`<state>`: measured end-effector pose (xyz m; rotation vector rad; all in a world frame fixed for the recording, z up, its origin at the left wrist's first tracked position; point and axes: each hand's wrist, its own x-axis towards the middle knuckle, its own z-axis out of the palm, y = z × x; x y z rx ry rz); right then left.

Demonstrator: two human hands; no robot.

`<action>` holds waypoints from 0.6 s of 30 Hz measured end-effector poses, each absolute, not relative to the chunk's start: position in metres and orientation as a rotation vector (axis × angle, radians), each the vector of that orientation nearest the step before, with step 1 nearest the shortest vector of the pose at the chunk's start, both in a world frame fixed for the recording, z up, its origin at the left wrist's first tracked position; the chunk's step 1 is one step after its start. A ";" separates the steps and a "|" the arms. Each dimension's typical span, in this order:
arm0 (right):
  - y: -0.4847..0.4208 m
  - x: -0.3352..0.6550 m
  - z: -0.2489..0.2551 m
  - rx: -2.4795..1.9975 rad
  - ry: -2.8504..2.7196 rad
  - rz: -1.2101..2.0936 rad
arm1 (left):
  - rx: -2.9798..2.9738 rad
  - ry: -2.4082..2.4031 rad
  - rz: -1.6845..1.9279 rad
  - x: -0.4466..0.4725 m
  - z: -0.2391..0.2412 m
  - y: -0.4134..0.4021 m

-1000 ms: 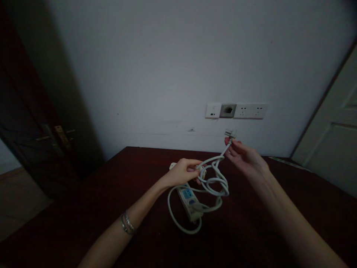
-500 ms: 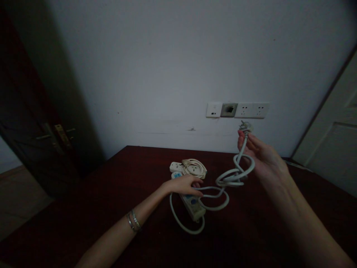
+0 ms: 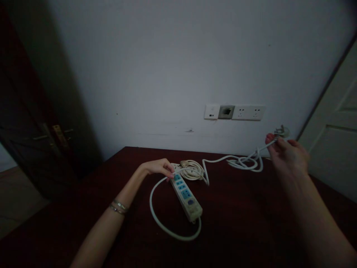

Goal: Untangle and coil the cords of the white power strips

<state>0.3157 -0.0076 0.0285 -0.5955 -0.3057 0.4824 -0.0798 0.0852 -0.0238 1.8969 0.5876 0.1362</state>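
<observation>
A white power strip (image 3: 186, 197) with blue sockets lies slantwise on the dark red table (image 3: 117, 219). Its white cord (image 3: 156, 216) loops out from the near end and up to my left hand (image 3: 161, 167), whose fingers are pinched on it above the strip's far end. From there the cord runs right, with a loose tangle (image 3: 247, 163) of loops along it. My right hand (image 3: 290, 154) is closed round the cord's end just below the plug (image 3: 282, 131), held up at the right with its prongs showing.
Behind the strip lies a second white power strip (image 3: 175, 166) with a coiled cream cord (image 3: 192, 170). Wall sockets (image 3: 248, 112) sit above the table's back edge. A dark door (image 3: 36, 123) is at left, a pale door (image 3: 334, 149) at right.
My right hand has moved right with the plug, drawing the tangle wider and lower. My left hand has shifted left and now pinches the cord, pulling a larger loop beside the strip.
</observation>
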 end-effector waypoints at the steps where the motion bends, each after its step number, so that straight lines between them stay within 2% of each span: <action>1: -0.008 0.323 0.026 -0.601 -0.278 0.478 | 1.882 0.608 0.121 -0.089 -0.023 0.088; 9: -0.012 0.347 0.015 -0.700 -0.294 0.531 | 1.763 0.720 0.211 -0.127 -0.025 0.101; 13: -0.009 0.319 0.024 -0.752 -0.407 0.600 | 1.797 0.729 0.230 -0.116 -0.023 0.097; 18: -0.008 0.272 0.034 -0.690 -0.567 0.745 | 1.783 0.737 0.091 -0.092 -0.033 0.090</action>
